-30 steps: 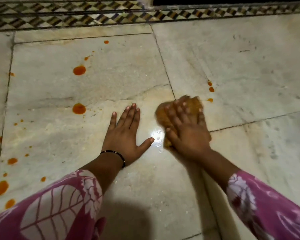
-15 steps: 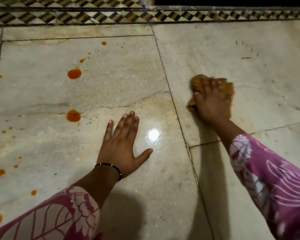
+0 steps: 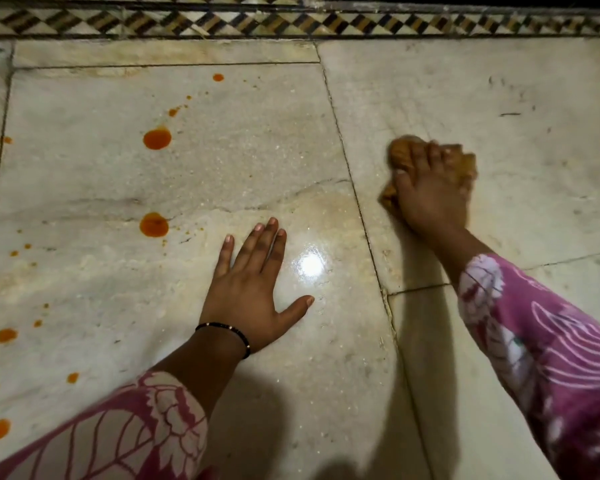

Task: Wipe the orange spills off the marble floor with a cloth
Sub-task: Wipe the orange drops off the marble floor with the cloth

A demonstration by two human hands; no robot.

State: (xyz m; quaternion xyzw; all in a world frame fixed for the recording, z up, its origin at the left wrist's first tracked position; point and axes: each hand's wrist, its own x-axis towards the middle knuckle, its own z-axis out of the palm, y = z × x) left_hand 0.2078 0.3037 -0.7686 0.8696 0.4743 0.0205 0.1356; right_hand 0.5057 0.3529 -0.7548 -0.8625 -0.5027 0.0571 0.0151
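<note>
The cloth (image 3: 400, 154) is bunched up, stained orange, right of centre on the marble floor (image 3: 499, 81), with the right hand (image 3: 430, 195) pressed down and clamped over it. The left hand (image 3: 250, 292) lies flat mid-frame, fingers spread, holding nothing. Orange spills (image 3: 157, 138) dot the left side, well apart from the cloth.

The pale cream veined marble floor (image 3: 257, 140) carries bright orange round spills (image 3: 157, 138) and smaller orange specks. A crumpled cloth stained orange-brown (image 3: 404, 154) lies on it. The loose pink sleeves with white leaf and flower print (image 3: 548, 344) contrast with a thin black beaded bracelet (image 3: 227, 332). A black, brown and cream checkered tile border (image 3: 291, 22) runs along the top.
</note>
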